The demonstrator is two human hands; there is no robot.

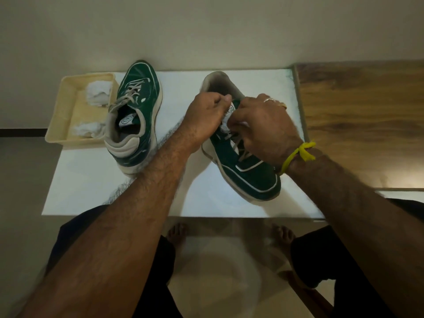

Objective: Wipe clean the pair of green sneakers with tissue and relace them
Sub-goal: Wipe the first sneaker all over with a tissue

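1. A green suede sneaker with white trim [247,173] lies on the white table [91,180], toe toward the person, heel collar toward the wall, as both hands work at its tongue and upper eyelets.
2. The left hand [206,113] has a narrow grip, thumb and fingers pinching what looks like an end of the beige shoelace [238,143]; the right hand [263,125], with rings and a yellow thread at the wrist, curls its fingers over the crossed lacing, though just what it pinches is hidden.
3. The step in hand appears to be relacing. Doing it well likely means keeping the lace flat, feeding each end through its own eyelet, drawing both ends even and holding the tongue centred.
4. The second green sneaker [135,115] stands well apart to the left, already laced, heel nearest the person.
5. Beside it, a cream plastic tray [62,115] holds crumpled white tissues [98,94].
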